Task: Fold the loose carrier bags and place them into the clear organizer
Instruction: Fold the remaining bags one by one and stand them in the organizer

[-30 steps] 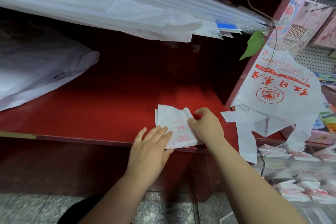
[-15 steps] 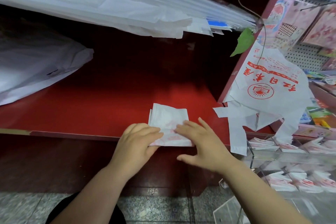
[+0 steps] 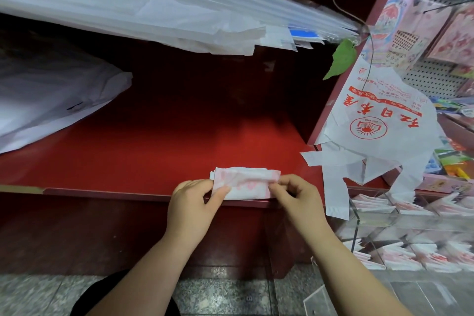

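A white carrier bag with red print [image 3: 246, 182], folded into a small flat strip, lies at the front edge of the red shelf [image 3: 159, 151]. My left hand [image 3: 192, 202] pinches its left end between thumb and fingers. My right hand [image 3: 295, 195] pinches its right end. A loose white carrier bag with red lettering [image 3: 377, 136] hangs unfolded over the shelf's right side. Below it stands the clear organizer [image 3: 359, 223], its compartments holding several folded bags [image 3: 400, 256].
A big stack of white and clear plastic sheets [image 3: 166, 7] overhangs the shelf from above. A large white bag [image 3: 51, 95] lies at the left. Green leaves [image 3: 341, 59] dangle at the right, beside a pegboard with pink goods [image 3: 441, 41]. Grey stone floor lies below.
The bag has gone from a wider square to a narrower strip, its near half folded over. Both hands shifted from pressing it flat to pinching its two ends.
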`<move>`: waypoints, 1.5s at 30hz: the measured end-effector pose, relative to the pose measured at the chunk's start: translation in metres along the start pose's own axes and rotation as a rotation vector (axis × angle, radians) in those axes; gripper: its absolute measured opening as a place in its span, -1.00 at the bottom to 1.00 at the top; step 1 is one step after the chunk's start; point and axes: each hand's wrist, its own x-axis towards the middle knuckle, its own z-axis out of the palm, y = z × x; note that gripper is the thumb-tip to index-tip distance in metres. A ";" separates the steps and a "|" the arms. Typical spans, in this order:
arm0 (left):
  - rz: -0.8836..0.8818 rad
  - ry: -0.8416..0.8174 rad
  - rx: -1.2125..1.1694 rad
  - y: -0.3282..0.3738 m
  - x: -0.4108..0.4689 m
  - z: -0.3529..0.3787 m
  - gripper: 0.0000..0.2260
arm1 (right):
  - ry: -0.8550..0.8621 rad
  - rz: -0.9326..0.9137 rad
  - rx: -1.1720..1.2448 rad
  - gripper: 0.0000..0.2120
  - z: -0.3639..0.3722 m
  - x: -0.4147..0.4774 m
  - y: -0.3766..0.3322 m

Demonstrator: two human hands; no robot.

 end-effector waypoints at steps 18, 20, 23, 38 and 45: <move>0.359 -0.233 0.463 -0.001 0.003 0.007 -0.55 | 0.141 0.014 -0.454 -0.87 0.031 0.012 -0.021; 0.371 -0.280 0.505 -0.003 0.003 0.005 -0.52 | 0.111 0.021 -0.464 -0.84 0.029 0.012 -0.023; 0.365 -0.269 0.403 -0.006 0.005 0.002 -0.46 | 0.051 0.002 -0.511 -0.70 0.029 0.012 -0.023; 0.004 -0.271 -0.295 0.056 -0.019 0.006 -0.64 | -0.270 -0.044 -0.187 -0.81 -0.058 -0.040 -0.027; -0.044 -0.463 -0.376 0.137 -0.028 0.057 -0.79 | -0.114 0.166 0.167 -0.86 -0.135 -0.070 0.005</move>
